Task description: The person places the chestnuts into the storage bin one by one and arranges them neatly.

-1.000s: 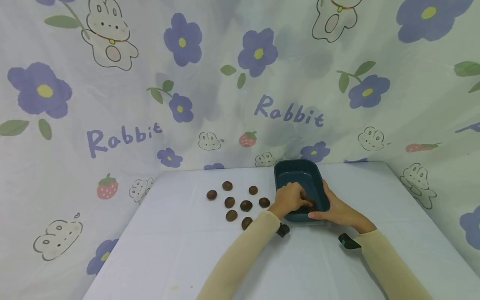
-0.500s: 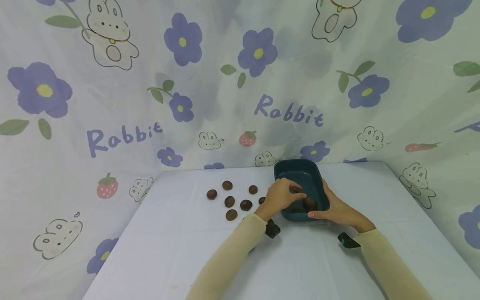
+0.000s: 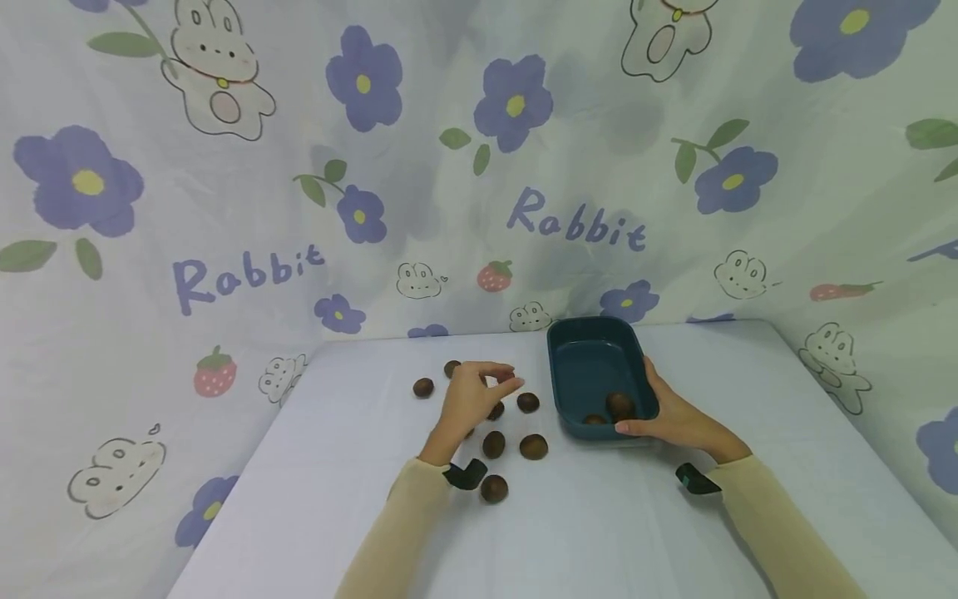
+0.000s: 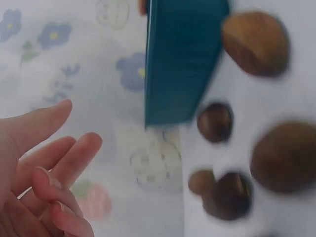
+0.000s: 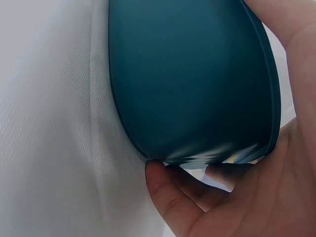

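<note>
In the head view my left hand (image 3: 467,403) hovers over the loose brown chestnuts, its fingers relaxed and a gap between thumb and fingertips. Nothing lies between those fingers (image 4: 86,148) in the left wrist view. My right hand (image 3: 679,423) grips a deep teal rectangular dish (image 3: 595,329) at its near right corner, thumb over the near rim and fingers along the right side. Inside the dish, at the near end, sit a large chestnut (image 3: 619,406) and a partly hidden second chestnut (image 3: 595,420). The right wrist view shows fingers (image 5: 170,190) against the wall of the dish (image 5: 192,84).
Several chestnuts lie about the white table (image 3: 584,532), among them a far-left chestnut (image 3: 423,388), a chestnut beside the dish (image 3: 534,447) and a near chestnut (image 3: 495,489) by the left wrist. My left hand hides some. A printed cloth (image 3: 419,200) hangs behind.
My left hand has risen out of the dish and moved left over the loose chestnuts, leaving chestnuts uncovered in the dish. My right hand and the dish have stayed in place.
</note>
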A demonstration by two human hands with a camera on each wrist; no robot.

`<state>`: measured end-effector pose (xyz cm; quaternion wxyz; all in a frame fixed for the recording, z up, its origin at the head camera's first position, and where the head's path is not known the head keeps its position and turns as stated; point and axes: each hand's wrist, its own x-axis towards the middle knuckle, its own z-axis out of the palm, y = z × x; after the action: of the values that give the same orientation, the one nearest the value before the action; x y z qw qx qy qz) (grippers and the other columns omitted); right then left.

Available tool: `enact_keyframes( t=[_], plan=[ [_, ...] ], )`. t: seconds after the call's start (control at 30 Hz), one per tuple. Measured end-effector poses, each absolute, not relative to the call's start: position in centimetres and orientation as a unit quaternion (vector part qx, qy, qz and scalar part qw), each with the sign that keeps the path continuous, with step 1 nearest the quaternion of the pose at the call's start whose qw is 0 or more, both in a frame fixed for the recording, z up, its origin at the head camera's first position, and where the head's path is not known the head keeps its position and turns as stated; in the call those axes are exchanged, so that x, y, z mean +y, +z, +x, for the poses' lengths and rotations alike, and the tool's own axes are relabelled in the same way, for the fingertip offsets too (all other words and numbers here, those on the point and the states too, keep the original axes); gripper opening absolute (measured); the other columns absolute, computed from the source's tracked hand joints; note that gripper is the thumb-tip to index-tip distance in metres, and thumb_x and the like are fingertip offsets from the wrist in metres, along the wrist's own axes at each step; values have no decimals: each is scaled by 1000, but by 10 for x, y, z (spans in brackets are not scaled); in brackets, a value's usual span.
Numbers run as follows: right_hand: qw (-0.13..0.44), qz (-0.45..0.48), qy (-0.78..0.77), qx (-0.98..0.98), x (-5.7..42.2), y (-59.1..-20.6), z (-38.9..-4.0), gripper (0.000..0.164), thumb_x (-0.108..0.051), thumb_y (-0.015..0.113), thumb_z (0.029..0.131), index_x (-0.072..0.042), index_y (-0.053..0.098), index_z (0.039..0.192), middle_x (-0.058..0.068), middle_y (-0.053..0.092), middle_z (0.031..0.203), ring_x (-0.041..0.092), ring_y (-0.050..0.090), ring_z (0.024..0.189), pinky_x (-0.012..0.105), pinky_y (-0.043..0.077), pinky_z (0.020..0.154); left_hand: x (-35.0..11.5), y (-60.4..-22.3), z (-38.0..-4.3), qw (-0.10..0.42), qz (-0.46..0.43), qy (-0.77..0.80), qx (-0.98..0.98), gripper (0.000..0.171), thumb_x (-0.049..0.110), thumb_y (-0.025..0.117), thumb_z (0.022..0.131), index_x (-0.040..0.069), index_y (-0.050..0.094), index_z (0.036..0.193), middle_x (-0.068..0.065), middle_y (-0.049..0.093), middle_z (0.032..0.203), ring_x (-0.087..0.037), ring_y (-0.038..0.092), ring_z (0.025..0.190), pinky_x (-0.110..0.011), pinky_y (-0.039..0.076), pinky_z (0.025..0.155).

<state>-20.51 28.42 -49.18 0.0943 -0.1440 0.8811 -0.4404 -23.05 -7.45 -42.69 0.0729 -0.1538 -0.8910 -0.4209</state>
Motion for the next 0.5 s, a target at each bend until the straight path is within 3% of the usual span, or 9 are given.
enact_keyframes(
  t=[0.03, 0.13, 0.37, 0.5],
  plan=[
    [95, -144, -442, 880, 284, -492, -205, 135, -42, 82, 86, -19, -28, 161, 18, -20, 172, 55, -5, 157, 81, 13, 115, -82, -427, -229, 86, -152, -421, -890, 27, 36, 82, 89, 18, 82, 109, 1, 81, 100, -12, 58, 75, -24, 46, 63],
    [94, -145, -442, 880, 284, -490, -205, 136, -42, 83, 86, -21, -29, 160, 19, -20, 172, 56, -5, 157, 82, 12, 115, -104, -429, -227, 105, -134, -412, -895, 28, 36, 83, 88, 18, 82, 109, 2, 81, 100, -9, 57, 76, -21, 46, 68],
    [93, -138, -434, 885, 285, -490, -207, 137, -43, 83, 85, -18, -29, 161, 20, -18, 172, 56, -4, 157, 81, 12, 115, -140, -441, -219, 102, -78, -414, -901, 28, 32, 85, 86, 14, 82, 107, -2, 80, 96, -13, 54, 66, -22, 41, 54],
    [91, -142, -438, 883, 284, -492, -207, 137, -42, 84, 85, -17, -27, 161, 20, -17, 173, 56, -3, 157, 81, 13, 115, -153, -451, -216, 100, -52, -400, -909, 31, 31, 86, 85, 10, 82, 106, -4, 80, 98, -12, 58, 70, -22, 44, 58]
  ],
)
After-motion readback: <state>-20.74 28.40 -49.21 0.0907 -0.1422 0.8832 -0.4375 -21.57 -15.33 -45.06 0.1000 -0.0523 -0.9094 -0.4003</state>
